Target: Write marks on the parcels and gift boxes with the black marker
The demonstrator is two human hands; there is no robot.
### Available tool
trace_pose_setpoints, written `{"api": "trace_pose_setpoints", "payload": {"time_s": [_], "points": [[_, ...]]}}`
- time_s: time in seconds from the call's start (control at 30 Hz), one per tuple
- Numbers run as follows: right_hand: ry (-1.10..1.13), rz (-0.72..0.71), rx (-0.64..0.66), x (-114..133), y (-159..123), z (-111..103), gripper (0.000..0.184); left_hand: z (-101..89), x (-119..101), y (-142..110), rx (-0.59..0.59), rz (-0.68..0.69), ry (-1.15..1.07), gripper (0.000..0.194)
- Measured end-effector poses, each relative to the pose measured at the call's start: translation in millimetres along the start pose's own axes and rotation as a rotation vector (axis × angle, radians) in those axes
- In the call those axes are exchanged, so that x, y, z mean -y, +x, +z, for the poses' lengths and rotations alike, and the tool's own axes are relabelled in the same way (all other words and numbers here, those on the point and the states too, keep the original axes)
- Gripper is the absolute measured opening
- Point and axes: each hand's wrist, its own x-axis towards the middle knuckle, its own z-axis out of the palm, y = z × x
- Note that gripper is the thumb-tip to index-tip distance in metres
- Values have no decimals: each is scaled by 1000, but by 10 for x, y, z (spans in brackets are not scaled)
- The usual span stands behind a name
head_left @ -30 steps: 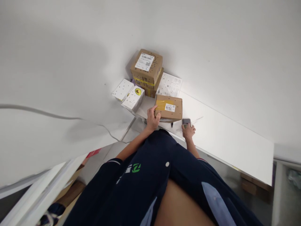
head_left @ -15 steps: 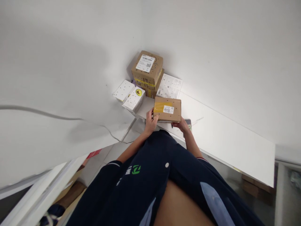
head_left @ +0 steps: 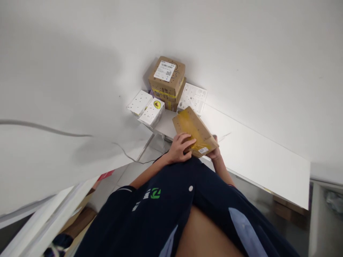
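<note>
I hold a small brown cardboard box (head_left: 193, 129) with yellow tape, tilted and lifted off the white table (head_left: 257, 157). My left hand (head_left: 180, 147) grips its near left side, fingers curled over the top. My right hand (head_left: 214, 152) supports it from below at the right, mostly hidden by the box. A small white label shows on the box's near edge.
Stacked brown boxes (head_left: 166, 81) with a shipping label stand in the corner. White boxes (head_left: 148, 107) lie to their left and a flat white printed box (head_left: 193, 97) to the right. A grey cable (head_left: 66, 134) runs along the left wall. More cartons sit under the table.
My right hand left the small device on the table and took the box from below. Both hands lifted the box, turned it and tilted it toward me; its numbered label no longer faces up.
</note>
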Motion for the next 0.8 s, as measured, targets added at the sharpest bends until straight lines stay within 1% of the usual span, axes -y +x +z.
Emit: {"api": "trace_pose_setpoints", "payload": {"time_s": [0.07,0.13,0.2,0.27,0.37,0.43,0.47,0.53,0.63,0.73,0.8], "points": [[57,1,-26,-80,-47,-135,74,-35,-42,46,74,152,-32,50],[122,-17,-33,-148,-103,-248,66,-55,-84,103,161,237,-44,49],[182,-40,-31,-203,-157,-352,58,-42,-119,172,211,230,-5,51],[254,-66,-43,-250,-192,-457,55,20,-137,257,196,159,67,53],[370,-135,-74,-330,-180,-598,52,201,-125,434,144,-13,141,50],[450,-182,-91,-391,-124,-652,45,361,-100,598,177,-106,124,49],[496,-207,-103,-419,-82,-662,41,446,-88,690,215,-113,98,50],[599,-264,-137,-459,22,-657,35,616,-71,882,276,-65,50,55],[746,-373,-204,-446,225,-628,29,843,-75,1104,335,87,4,54],[793,-470,-311,-317,469,-636,27,997,-94,1142,420,194,48,50],[670,-459,-429,-177,637,-672,25,1039,-82,1067,469,211,97,51]]}}
